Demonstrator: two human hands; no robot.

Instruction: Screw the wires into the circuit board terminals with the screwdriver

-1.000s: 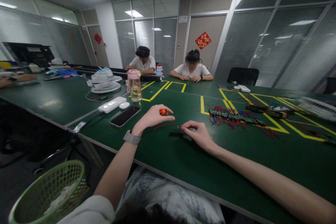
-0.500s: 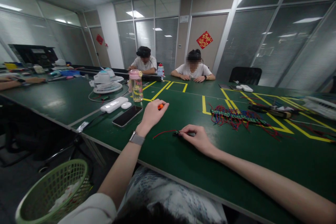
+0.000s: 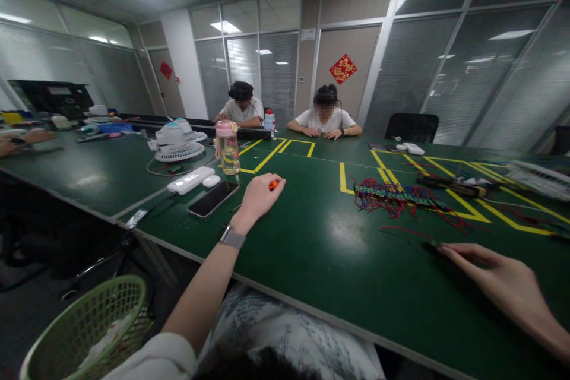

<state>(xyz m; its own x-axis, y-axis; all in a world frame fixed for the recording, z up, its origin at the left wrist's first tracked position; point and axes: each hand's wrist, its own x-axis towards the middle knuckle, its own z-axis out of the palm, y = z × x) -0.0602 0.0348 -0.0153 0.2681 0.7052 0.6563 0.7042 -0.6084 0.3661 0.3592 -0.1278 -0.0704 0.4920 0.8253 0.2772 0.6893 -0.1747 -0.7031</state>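
My left hand (image 3: 262,197) is closed around an orange-handled tool (image 3: 273,186), whose end shows between thumb and fingers; a thin shaft points down toward the phone. Over the right part of the green table (image 3: 312,285), my right hand (image 3: 494,276) pinches a small dark circuit piece (image 3: 431,245) between thumb and fingertips. From that piece a red wire (image 3: 405,230) trails to the left. Beyond it lies a row of small green boards (image 3: 401,195) with many red and blue wires.
A black phone (image 3: 214,198), white power strip (image 3: 191,180), pink-lidded bottle (image 3: 228,148) and white fans (image 3: 180,143) stand at the left. Two people sit across the table. A green basket (image 3: 89,320) is on the floor at lower left.
My right hand has moved far to the right with the circuit piece and its red wire. My left hand stays in nearly the same place, still holding the orange tool.
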